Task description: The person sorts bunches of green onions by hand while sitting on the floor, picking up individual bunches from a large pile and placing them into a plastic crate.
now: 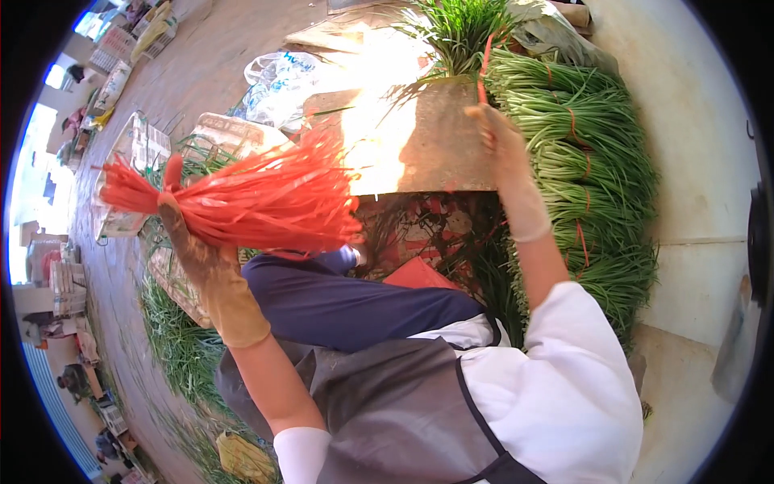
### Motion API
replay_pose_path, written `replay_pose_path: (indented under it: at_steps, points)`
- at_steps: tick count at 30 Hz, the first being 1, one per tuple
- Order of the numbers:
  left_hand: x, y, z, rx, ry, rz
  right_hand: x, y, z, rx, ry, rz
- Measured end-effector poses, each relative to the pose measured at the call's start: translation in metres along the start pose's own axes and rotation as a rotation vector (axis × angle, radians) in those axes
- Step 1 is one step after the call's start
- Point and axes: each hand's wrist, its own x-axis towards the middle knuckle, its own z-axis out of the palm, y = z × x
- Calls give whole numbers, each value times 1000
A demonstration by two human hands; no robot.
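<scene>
My left hand (201, 258), in a soiled tan glove, grips a thick bundle of red plastic strips (278, 198) near its gathered end. The loose ends fan out toward the middle of the view. Over the right edge of a wooden board (455, 145), my gloved right hand (506, 149) is closed on a single red strip (484, 68). That strip rises from the fingers toward a bunch of long green leaves, like chives (463, 36), at the board's far edge. Whether strip and leaves touch, I cannot tell.
Tied green bunches (588, 169) are stacked along the wall (693, 177) on my right. A clear plastic bag (278, 85) and a crate (234, 137) stand left of the board. Loose greens (181, 351) cover floor at my left. Other people sit far left.
</scene>
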Motion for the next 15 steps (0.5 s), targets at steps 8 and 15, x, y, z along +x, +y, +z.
replay_pose_path:
  at_steps: [8, 15]
  points:
    - [-14, -19, -1, 188, 14, 26, 50, 110, 61, -857, -11, -525]
    - [-37, -65, 47, -35, -131, -147, -75, 20, 123, -339, -629, -722]
